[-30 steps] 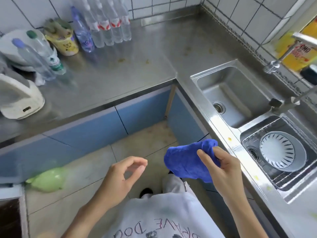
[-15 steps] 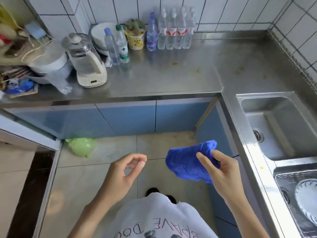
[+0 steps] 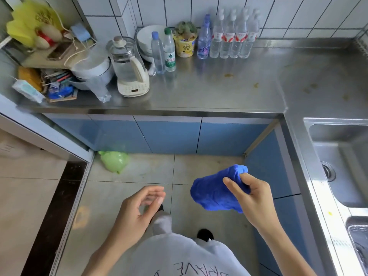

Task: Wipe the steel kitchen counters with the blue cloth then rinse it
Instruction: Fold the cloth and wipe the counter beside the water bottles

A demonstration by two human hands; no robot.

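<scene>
- The right hand (image 3: 253, 198) grips the blue cloth (image 3: 215, 191) with curled fingers, bunched, in the air above the floor tiles, clear of the steel counter (image 3: 219, 86).
- The left hand (image 3: 137, 208) holds nothing; its fingers are loosely bent, thumb near the fingertips.
- A glass kettle (image 3: 129, 66) on a cream base stands on the counter, holding clear water up to roughly its middle.
- Two small plastic bottles (image 3: 163, 50) stand just beside it, one blue-capped, one green-capped with a green label; its writing is too small to read.
- A yellow instant-noodle cup (image 3: 184, 41) behind them has something greenish heaped in its top; its printing is unreadable.
- A blue-tinted bottle (image 3: 204, 38) stands by a shrink-wrapped pack of water bottles (image 3: 234, 34) with red-and-white labels.
- White bowls (image 3: 146, 39) are stacked against the tiled wall.
- The sink basin (image 3: 338, 166) at the right shows only its drain.
- A green plastic bag (image 3: 114, 161) lies on the floor by the blue cabinet doors.
- The white shirt (image 3: 179, 257) bears the upside-down letters "BRAVE".
</scene>
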